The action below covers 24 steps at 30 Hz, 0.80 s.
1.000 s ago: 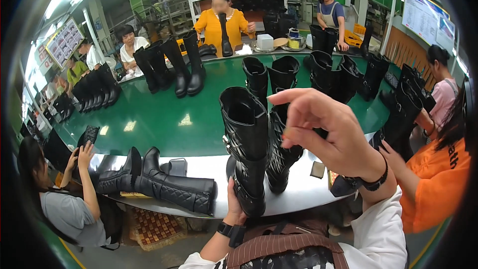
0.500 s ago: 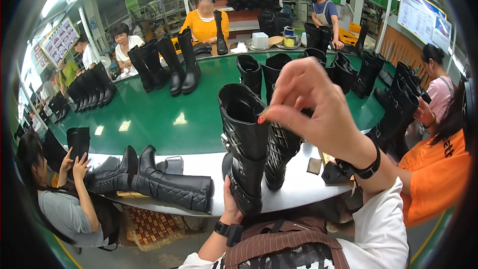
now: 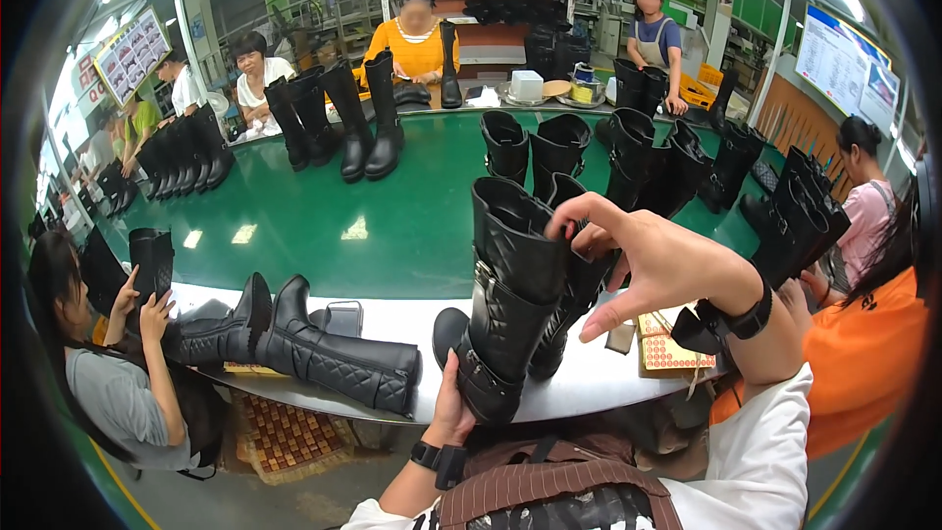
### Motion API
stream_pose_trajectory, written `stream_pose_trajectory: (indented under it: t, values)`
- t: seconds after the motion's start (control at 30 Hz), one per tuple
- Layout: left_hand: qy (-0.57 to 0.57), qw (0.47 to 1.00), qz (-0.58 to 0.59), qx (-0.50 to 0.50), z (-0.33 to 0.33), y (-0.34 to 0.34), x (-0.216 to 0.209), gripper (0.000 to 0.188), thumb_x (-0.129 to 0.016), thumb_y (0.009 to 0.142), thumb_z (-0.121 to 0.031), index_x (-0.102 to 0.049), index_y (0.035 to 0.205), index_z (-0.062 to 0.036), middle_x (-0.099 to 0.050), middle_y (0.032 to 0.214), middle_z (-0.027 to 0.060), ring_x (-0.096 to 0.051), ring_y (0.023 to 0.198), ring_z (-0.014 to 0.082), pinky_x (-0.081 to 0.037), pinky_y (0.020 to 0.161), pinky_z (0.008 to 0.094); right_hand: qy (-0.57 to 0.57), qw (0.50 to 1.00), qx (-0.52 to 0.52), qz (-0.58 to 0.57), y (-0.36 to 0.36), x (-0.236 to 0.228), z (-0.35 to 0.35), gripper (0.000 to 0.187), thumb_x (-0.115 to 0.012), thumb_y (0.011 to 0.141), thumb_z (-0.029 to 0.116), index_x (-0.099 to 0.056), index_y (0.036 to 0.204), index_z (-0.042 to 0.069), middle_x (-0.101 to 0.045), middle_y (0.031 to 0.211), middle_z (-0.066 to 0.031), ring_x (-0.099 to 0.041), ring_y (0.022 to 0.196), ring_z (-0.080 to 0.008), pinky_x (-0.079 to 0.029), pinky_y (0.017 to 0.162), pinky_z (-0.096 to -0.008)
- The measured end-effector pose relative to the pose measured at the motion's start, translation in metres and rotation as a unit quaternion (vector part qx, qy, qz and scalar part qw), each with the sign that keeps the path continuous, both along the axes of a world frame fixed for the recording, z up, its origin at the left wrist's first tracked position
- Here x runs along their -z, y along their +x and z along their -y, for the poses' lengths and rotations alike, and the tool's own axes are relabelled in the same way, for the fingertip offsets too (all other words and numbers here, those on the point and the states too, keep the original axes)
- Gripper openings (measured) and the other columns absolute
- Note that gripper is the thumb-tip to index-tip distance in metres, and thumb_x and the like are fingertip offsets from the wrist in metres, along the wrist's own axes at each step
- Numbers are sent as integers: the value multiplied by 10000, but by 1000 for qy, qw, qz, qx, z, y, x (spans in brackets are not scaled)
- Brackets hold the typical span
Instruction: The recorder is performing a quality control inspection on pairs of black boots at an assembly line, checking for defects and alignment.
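A tall black quilted boot (image 3: 515, 285) with buckled straps stands upright before me at the table's front edge. My left hand (image 3: 453, 412) is closed round its heel and ankle. Over the right side of its shaft top reaches my right hand (image 3: 653, 260), thumb spread away and index finger bent at the rim. A small red spot, apparently a sticker, shows by its fingertips. Just behind stands a matching boot (image 3: 551, 339), partly covered by the first boot and my right hand. A yellow sheet with red round stickers (image 3: 677, 345) lies below my right wrist.
Two black boots (image 3: 339, 363) lie on the silvery table edge (image 3: 392, 319) to the left. More boots (image 3: 638, 152) stand on the green tabletop (image 3: 294, 226) ahead and right. A person at the left holds a boot (image 3: 152, 260); an orange-sleeved person (image 3: 863, 353) is close at right.
My right hand has come down from above the boot to its rim, and its thumb has parted from the index finger. The boot shaft has swung rightward and stands straighter; my left hand keeps its hold.
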<state>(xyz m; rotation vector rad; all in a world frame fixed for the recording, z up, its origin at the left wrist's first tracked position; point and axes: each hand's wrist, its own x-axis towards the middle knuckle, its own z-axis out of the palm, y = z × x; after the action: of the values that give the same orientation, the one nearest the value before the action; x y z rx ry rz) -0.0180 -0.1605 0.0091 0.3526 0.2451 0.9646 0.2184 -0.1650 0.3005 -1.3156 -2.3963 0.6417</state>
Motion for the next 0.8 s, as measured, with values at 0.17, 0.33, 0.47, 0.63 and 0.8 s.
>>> stream_pose_trajectory:
  t: [0.17,0.33,0.47,0.63,0.8]
  values:
    - [-5,1000,-23,16,-2,1,-4,648,-362,1002,-505,-337,1442,-29,-443,1432,173,-465,1303,299,-373,1100,457,-48,997,-30,45,-6,0,-30,601,-853,681,423,-596,1061,34,-682,828,-109,-666,691,-173,-509,685,-303]
    - [-13,999,-38,10,7,-3,-3,676,-338,998,-531,-328,1448,-26,-434,1440,171,-452,1313,307,-357,1110,464,-50,998,-8,-23,-31,3,-21,389,-840,736,288,-598,871,14,-655,725,-57,-577,641,-38,-466,562,-245]
    - [-47,994,101,-4,16,-11,-5,771,-313,959,-626,-303,1473,-51,-400,1468,157,-401,1345,324,-300,1142,469,89,968,-91,-214,-45,-22,-36,299,-835,752,207,-667,918,23,-679,817,3,-599,715,-54,-495,666,-225]
    - [84,996,20,-14,-4,-22,-6,595,-352,986,-534,-435,1354,-74,-618,1043,129,-583,987,281,-426,935,431,143,929,24,-342,-36,-78,-112,301,-753,830,193,-656,1038,-2,-682,953,-39,-650,813,-95,-529,773,-244]
    - [50,994,-90,42,-31,-18,5,467,-359,1023,-370,-426,1334,-28,-603,961,110,-581,907,214,-456,871,367,268,888,82,-365,-26,-108,-203,351,-751,835,230,-649,1064,-15,-694,935,-47,-672,806,-102,-554,755,-253]
